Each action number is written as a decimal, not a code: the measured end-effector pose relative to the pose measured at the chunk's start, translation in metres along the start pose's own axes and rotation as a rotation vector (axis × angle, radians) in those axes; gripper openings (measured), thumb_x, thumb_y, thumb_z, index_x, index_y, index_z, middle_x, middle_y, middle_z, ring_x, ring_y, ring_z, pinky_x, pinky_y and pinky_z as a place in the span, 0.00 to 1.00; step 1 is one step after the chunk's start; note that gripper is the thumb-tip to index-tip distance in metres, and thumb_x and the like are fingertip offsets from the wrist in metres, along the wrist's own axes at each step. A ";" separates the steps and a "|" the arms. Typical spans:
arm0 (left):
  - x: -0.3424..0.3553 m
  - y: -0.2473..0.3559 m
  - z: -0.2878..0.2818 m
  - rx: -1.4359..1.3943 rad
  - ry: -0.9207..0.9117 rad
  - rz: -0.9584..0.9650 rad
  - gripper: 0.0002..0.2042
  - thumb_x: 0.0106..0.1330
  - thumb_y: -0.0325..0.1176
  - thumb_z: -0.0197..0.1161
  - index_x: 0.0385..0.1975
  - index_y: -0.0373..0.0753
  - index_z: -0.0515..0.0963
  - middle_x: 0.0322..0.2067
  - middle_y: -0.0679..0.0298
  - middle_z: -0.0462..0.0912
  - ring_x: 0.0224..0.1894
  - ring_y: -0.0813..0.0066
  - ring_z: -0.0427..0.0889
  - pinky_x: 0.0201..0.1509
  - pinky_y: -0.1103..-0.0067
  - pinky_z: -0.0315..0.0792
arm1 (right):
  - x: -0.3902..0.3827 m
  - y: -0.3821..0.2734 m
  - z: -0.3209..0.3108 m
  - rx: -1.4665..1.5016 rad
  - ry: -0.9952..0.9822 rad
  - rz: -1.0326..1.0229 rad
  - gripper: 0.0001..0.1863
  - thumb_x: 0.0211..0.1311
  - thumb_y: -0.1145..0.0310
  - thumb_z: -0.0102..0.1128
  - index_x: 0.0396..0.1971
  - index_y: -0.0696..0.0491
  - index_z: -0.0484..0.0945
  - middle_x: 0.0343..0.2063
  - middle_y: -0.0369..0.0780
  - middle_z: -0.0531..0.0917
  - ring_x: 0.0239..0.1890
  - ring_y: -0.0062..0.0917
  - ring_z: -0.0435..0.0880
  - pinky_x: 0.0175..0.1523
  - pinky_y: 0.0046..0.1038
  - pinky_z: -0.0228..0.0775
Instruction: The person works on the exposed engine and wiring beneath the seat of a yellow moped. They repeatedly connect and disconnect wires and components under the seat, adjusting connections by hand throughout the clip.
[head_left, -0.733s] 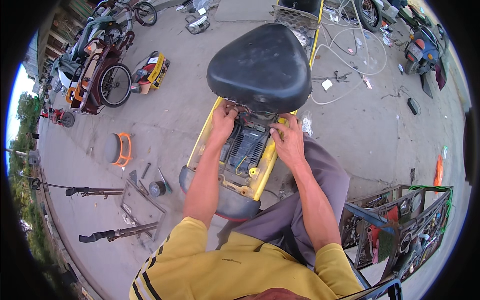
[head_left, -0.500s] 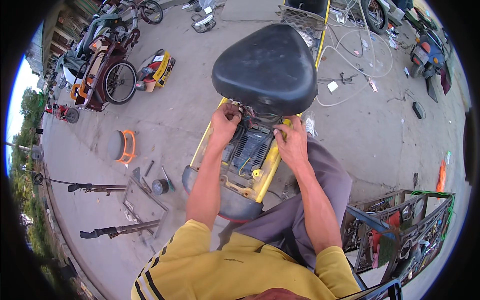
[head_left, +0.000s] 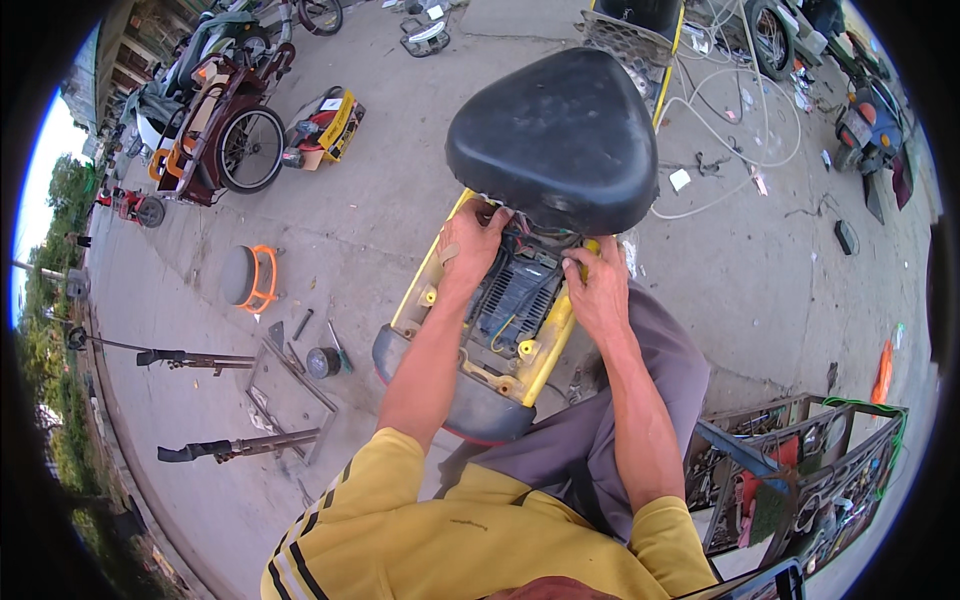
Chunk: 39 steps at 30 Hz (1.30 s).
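Observation:
A black seat covers the upper part of a yellow-framed vehicle, likely an electric scooter. Below the seat's near edge lie bundled wires and a dark finned box between yellow frame rails. My left hand is by the left rail, its fingers curled among the wires at the seat's edge; their tips are partly hidden. On the other side my right hand has thumb and fingers drawn together next to the right rail and wires. What either hand pinches is too small or covered to make out.
On the left stand a round stool with orange legs, a metal frame and loose hand tools. A rack of tools and parts sits at lower right. A pale hose coils on the ground at upper right. A cargo tricycle is parked at upper left.
The whole view has shifted, so seat and frame appear slightly farther right. My left fingers have moved a little deeper under the seat's edge. My right hand stays near the right rail.

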<state>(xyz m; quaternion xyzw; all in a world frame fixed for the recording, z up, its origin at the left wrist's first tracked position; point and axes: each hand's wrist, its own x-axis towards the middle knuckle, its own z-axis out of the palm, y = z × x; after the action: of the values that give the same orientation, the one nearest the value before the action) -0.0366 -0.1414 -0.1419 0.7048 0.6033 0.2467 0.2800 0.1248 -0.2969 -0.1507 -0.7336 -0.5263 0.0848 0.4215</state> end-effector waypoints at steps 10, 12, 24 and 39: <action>0.021 -0.037 0.017 -0.353 -0.088 -0.057 0.12 0.70 0.34 0.70 0.42 0.30 0.88 0.32 0.61 0.90 0.34 0.73 0.86 0.41 0.75 0.78 | -0.002 0.004 -0.001 0.023 -0.001 -0.007 0.08 0.65 0.73 0.71 0.42 0.55 0.92 0.58 0.44 0.81 0.61 0.47 0.78 0.66 0.47 0.70; 0.014 -0.040 0.012 -0.557 -0.143 -0.101 0.09 0.71 0.32 0.69 0.41 0.31 0.86 0.30 0.67 0.87 0.31 0.81 0.80 0.37 0.80 0.73 | -0.003 0.003 -0.001 0.031 0.000 -0.007 0.08 0.65 0.73 0.71 0.42 0.55 0.92 0.57 0.45 0.81 0.61 0.47 0.78 0.66 0.47 0.70; 0.002 -0.030 -0.012 -0.848 -0.332 -0.163 0.06 0.76 0.33 0.68 0.39 0.37 0.82 0.30 0.70 0.81 0.31 0.84 0.74 0.37 0.81 0.69 | -0.001 0.003 0.004 0.051 0.027 -0.014 0.09 0.65 0.73 0.71 0.44 0.55 0.92 0.58 0.46 0.80 0.61 0.47 0.78 0.66 0.47 0.69; -0.006 -0.016 -0.011 -0.635 -0.301 0.102 0.11 0.69 0.22 0.71 0.50 0.30 0.84 0.41 0.66 0.88 0.44 0.81 0.84 0.51 0.79 0.78 | 0.001 -0.007 0.005 -0.172 0.052 -0.243 0.14 0.62 0.71 0.74 0.48 0.51 0.90 0.56 0.42 0.81 0.64 0.47 0.76 0.71 0.54 0.64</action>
<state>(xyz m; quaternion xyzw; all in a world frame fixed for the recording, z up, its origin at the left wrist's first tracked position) -0.0567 -0.1446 -0.1447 0.6403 0.4123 0.3292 0.5582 0.1176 -0.2930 -0.1488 -0.6998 -0.6055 -0.0312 0.3778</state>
